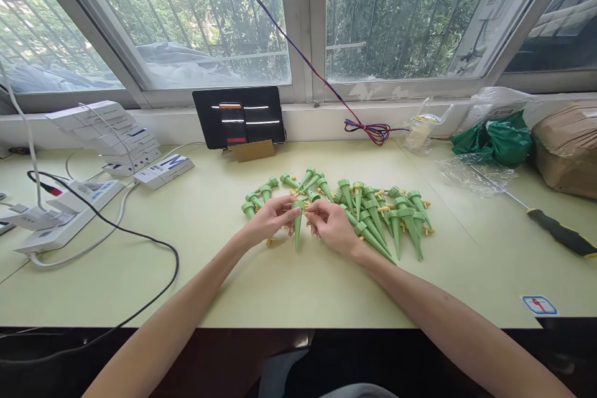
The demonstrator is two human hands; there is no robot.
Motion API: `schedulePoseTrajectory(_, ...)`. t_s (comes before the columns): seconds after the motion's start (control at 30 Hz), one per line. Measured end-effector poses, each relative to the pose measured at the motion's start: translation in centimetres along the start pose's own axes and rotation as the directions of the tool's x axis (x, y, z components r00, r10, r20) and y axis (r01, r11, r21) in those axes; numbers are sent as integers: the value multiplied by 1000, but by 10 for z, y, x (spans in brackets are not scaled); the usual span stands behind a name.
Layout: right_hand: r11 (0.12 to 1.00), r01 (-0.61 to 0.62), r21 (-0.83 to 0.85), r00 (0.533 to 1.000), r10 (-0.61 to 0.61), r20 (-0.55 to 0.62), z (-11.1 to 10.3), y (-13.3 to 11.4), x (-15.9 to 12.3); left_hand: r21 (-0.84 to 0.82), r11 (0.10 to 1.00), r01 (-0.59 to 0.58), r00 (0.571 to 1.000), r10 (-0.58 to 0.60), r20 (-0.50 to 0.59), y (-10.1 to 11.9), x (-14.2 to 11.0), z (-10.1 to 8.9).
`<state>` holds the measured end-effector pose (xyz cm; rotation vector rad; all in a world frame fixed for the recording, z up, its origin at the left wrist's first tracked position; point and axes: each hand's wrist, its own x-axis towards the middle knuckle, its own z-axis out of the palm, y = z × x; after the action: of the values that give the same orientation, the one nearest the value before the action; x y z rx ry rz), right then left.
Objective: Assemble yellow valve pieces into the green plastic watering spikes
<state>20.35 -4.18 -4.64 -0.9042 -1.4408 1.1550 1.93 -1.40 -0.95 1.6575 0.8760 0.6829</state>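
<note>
My left hand (267,222) is closed on a green watering spike (297,233), held upright with its cap on top and its tip pointing down. Close on its right, my right hand (334,227) pinches a small yellow valve (306,214) at the side of the spike's cap; the fingers partly hide it. Whether the valve sits in the cap cannot be made out. Right of my right hand lies a pile of green spikes (373,214), many with yellow valves. Beyond my hands, several more spikes (308,179) lie in a loose group.
A dark tablet (239,117) leans on a cardboard stand at the back. To the left are stacked white boxes (112,130), a power strip (69,224) and a black cable (153,239). A screwdriver (559,231), green bag (494,140) and brown package (569,149) lie right.
</note>
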Motion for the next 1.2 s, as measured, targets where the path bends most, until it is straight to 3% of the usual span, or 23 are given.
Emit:
schedulePoseTrajectory(0.23, 981, -142, 131, 989, 137, 49, 1, 3, 3, 8, 1000, 1, 1000, -1, 5, -2, 0, 0)
schedulePoseTrajectory(0.57, 997, 31, -77, 999, -30, 20, -1, -1, -1, 15, 1000, 11, 1000, -11, -17, 2, 0, 1)
schedulePoseTrajectory(0.93, 991, -102, 84, 994, 98, 48, -1, 3, 2, 8, 1000, -8, 1000, 8, -9, -4, 1, 1)
schedulePoseTrajectory(1.2, 1000, -25, 16, 999, 24, 35, -1, 0, -1, -3, 1000, 4, 1000, -4, -20, 1, 0, 3)
